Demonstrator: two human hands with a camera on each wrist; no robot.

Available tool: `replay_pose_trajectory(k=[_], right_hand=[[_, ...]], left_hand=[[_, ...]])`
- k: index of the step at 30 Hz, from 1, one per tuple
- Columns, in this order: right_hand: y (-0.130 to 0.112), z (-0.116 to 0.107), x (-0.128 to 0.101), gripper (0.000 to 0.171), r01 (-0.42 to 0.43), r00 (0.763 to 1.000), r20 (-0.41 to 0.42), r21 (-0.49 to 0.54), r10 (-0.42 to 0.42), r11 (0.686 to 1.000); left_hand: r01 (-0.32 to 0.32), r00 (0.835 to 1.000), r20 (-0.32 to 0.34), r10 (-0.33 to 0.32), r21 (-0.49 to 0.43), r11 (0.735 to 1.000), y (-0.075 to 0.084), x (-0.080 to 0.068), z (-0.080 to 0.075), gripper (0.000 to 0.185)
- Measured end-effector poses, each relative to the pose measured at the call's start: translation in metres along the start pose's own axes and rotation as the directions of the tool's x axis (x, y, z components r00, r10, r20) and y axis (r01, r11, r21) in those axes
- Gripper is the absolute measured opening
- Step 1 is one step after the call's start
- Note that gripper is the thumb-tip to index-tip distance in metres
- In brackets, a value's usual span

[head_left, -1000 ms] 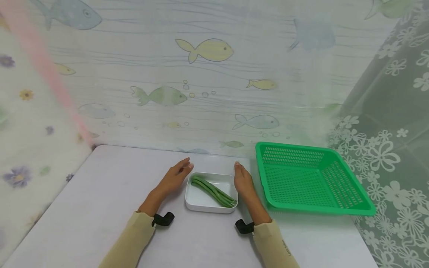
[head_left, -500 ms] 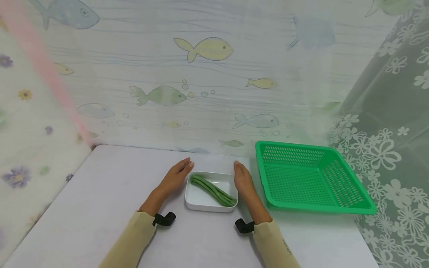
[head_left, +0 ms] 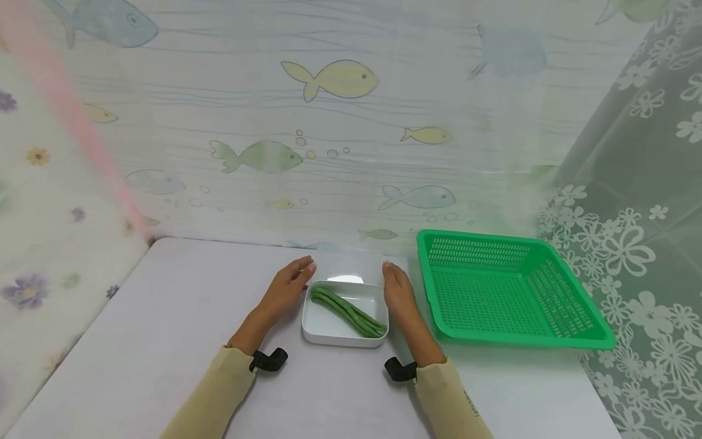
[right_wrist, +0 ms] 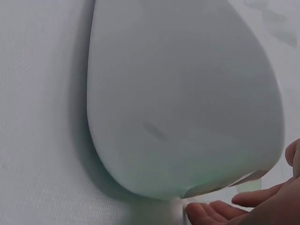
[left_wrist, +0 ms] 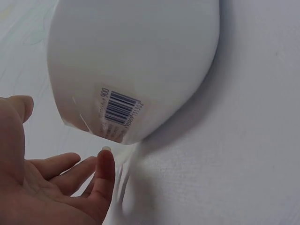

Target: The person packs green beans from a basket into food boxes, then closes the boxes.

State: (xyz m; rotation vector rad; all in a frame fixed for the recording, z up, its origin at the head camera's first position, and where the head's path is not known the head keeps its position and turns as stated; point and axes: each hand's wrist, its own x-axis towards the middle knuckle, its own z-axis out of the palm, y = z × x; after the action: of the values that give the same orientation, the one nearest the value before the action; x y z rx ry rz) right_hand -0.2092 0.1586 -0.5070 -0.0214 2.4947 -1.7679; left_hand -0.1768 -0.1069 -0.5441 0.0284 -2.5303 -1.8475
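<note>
A small white rectangular dish (head_left: 329, 326) sits on the table between my two hands, with a few long green beans (head_left: 348, 312) lying diagonally in it. My left hand (head_left: 287, 288) rests open on the table just left of the dish, fingers relaxed. My right hand (head_left: 398, 295) lies open along the dish's right side, fingers straight. The left wrist view shows the dish's white outer wall (left_wrist: 136, 61) with a barcode sticker (left_wrist: 118, 109) and my left hand's fingers (left_wrist: 101, 176) near it. In the right wrist view the dish's wall (right_wrist: 187, 103) fills the frame, my fingertips (right_wrist: 206, 212) below it.
A green slotted plastic basket (head_left: 543, 286) stands to the right of the dish, close to my right hand. The white table (head_left: 164, 317) is walled by a fish-print sheet (head_left: 329, 122) behind and a floral curtain (head_left: 641, 244) at right.
Both hands and the dish stay almost where they were; only the view shifts a little.
</note>
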Motion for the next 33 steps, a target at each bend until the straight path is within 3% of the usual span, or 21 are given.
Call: replay_pose_trajectory(k=[7,13,15,19,23,27,33], right_hand=[[-0.005,0.002,0.001,0.051,0.115,0.993,-0.035,0.053,-0.113,0.992],[-0.007,0.001,-0.003,0.063,0.087,0.996,-0.038,0.102,-0.083,0.991],[-0.007,0.002,-0.003,0.063,0.08,0.996,-0.041,0.117,-0.075,0.99],[-0.008,0.003,-0.001,0.044,0.104,0.993,-0.079,0.153,-0.093,0.983],[-0.008,0.004,0.002,0.045,0.157,0.986,-0.085,0.205,-0.142,0.966],[-0.005,0.004,0.0,0.043,0.116,0.992,-0.073,0.302,-0.098,0.946],[0.002,0.007,0.001,0.034,0.066,0.984,-0.179,0.348,-0.003,0.935]], left_hand=[[-0.011,0.998,-0.056,0.005,-0.106,0.994,0.005,-0.001,0.002,0.072],[-0.015,0.998,-0.063,-0.001,-0.253,0.967,0.01,-0.001,0.003,0.07],[-0.022,0.998,-0.061,0.006,-0.257,0.966,0.011,-0.002,0.003,0.069],[-0.035,0.998,-0.061,0.021,-0.242,0.97,0.014,-0.004,0.003,0.065],[-0.046,0.997,-0.077,0.028,-0.252,0.967,0.015,-0.004,0.004,0.059],[-0.053,0.992,-0.127,0.02,-0.263,0.963,0.014,-0.003,0.005,0.052],[-0.052,0.982,-0.189,-0.02,-0.37,0.928,0.011,-0.003,0.008,0.043]])
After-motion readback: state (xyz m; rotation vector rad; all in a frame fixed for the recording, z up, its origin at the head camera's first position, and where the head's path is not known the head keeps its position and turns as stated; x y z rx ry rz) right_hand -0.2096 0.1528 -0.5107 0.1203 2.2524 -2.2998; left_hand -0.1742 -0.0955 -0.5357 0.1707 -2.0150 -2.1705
